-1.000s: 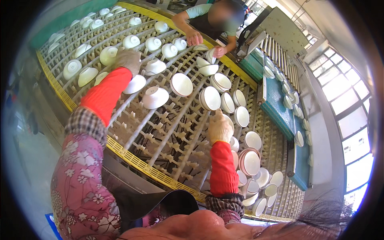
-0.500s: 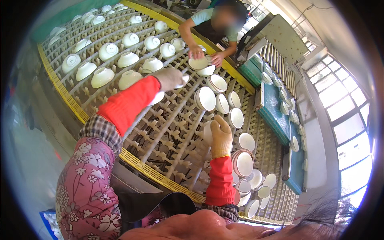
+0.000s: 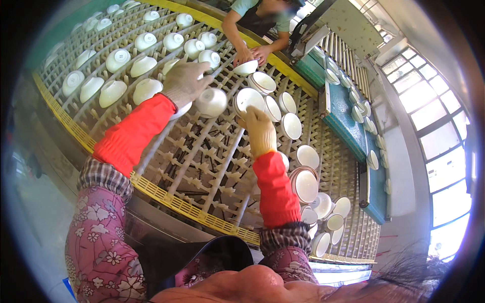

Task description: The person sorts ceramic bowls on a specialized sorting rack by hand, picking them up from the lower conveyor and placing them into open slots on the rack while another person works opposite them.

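Observation:
My gloved left hand (image 3: 186, 82) is closed over the rack, with a pale sliver of a white bowl (image 3: 202, 77) at its fingertips; most of that bowl is hidden. Under its wrist, another bowl (image 3: 182, 109) shows in part. An upside-down bowl (image 3: 211, 102) rests between my hands. In its yellowish glove, my right hand (image 3: 258, 130) grips the near rim of an upright bowl (image 3: 249, 101), which stands tilted against others. Beyond my left fingers sits an upside-down bowl (image 3: 209, 59).
Rows of upside-down bowls (image 3: 118, 60) cover the rack's far left. Tilted stacks (image 3: 306, 186) lean at right. A yellow edge strip (image 3: 192, 214) borders the slatted rack. Across it, a co-worker's hands (image 3: 251, 53) hold a bowl (image 3: 246, 68). Farther right, a green conveyor (image 3: 348, 123) carries more bowls.
My right hand has moved up from the open slats to the bowl stack. My left hand has shifted left. Upside-down bowls now show near my left fingers and between my hands.

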The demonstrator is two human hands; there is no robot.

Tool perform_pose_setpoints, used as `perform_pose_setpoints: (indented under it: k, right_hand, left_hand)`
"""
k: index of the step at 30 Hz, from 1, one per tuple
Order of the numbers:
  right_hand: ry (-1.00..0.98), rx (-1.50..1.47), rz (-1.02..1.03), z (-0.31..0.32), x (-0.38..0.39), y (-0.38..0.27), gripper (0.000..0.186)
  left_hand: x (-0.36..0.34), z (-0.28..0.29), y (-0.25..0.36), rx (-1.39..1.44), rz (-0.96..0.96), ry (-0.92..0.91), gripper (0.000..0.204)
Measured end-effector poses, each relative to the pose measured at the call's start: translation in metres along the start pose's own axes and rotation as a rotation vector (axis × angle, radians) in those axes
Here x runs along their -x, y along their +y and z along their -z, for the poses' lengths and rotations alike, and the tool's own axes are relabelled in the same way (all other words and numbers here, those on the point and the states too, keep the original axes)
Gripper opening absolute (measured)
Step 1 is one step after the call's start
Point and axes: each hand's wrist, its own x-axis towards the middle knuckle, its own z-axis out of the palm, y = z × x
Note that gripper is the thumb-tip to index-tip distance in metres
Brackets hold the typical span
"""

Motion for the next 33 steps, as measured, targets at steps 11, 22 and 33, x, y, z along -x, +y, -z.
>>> perform_pose_setpoints:
  k: [11,22,33]
  right_hand:
    - [0.011,0.718,0.232,0.078,0.085,0.009,0.032]
    - [0.034,0.856,0.342,0.064,0.14,0.009,0.052]
    - [-0.163,0.277,0.175,0.071,0.109,-0.021,0.032]
  left_hand:
    - [-0.003,-0.115,0.081,-0.418,-0.401,-0.485,0.027]
    - [0.033,0.007,0.059,0.58,-0.082,-0.627,0.033]
    - [0.129,0.147,-0.117,-0.155,0.613,-0.149,0.035]
